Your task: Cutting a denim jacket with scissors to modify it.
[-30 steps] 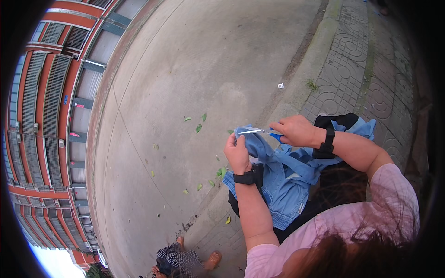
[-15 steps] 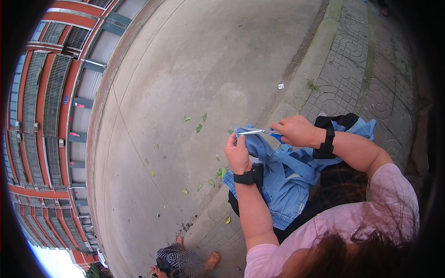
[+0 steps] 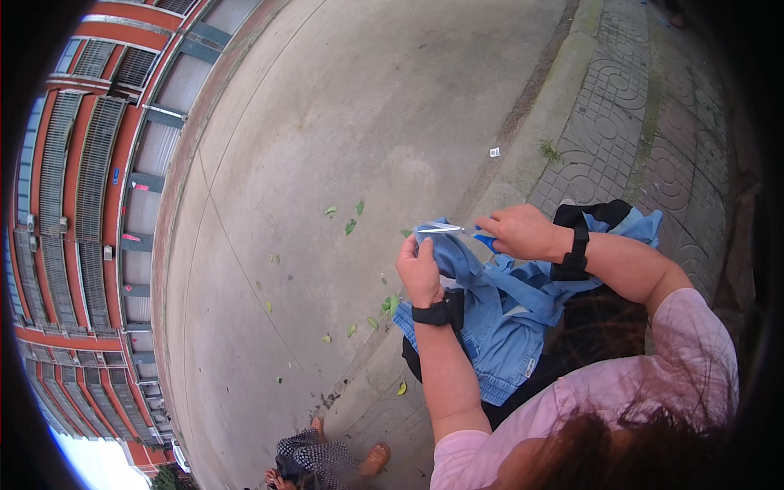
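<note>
A light blue denim garment (image 3: 502, 331) lies across my lap, with one part raised in front of me. Pinched at the end of that raised part is my left hand (image 3: 419, 269), its fingers closed on the cloth. My right hand (image 3: 523, 232) grips the blue handles of a pair of scissors (image 3: 445, 229). The silver blades point left, slightly parted, over the edge of the cloth close to my left fingertips. Whether cloth lies between the blades I cannot tell. Black wristbands sit on both my wrists.
Patterned paving (image 3: 604, 114) and a kerb (image 3: 543, 147) run along my right. Green and yellow leaves (image 3: 351, 226) lie scattered on the concrete. Another person in a dotted garment (image 3: 314, 457) is low at the bottom left. A red-orange building (image 3: 82, 204) stands at the far left.
The scissor blades have spread slightly apart; they were closer together before. Both hands and the denim stay in nearly the same place.
</note>
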The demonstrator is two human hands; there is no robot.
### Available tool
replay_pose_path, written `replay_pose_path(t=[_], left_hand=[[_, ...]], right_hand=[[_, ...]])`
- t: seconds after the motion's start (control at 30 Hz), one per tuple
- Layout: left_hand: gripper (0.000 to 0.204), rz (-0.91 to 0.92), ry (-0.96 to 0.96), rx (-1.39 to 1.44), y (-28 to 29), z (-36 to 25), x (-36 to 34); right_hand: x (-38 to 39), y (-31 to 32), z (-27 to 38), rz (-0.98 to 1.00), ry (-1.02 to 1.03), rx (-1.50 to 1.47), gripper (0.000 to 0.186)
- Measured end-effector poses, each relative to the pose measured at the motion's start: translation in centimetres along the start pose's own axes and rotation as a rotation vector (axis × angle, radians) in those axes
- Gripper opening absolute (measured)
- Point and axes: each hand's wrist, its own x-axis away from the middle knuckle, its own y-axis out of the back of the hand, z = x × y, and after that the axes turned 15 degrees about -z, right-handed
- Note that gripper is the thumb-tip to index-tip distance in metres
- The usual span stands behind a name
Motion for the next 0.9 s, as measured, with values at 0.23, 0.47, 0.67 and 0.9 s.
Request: replay_pose_path(t=[0.23,0.47,0.67,0.9], left_hand=[[0.024,0.033,0.028,0.025,0.02,-0.39,0.25],[0.025,0.023,0.045,0.099,0.2,0.08,-0.07],[0.026,0.025,0.015,0.062,0.18,-0.22,0.02],[0.026,0.016,0.035,0.069,0.21,-0.37,0.08]], right_hand=[[-0.25,0.24,0.32,0.003,-0.067,-0.001,0.035],[-0.17,0.16,0.06,0.006,-0.027,0.003,0.035],[-0.05,-0.04,-0.19,0.018,0.002,0.006,0.035],[-0.07,-0.07,-0.2,0.013,0.014,0.018,0.035]])
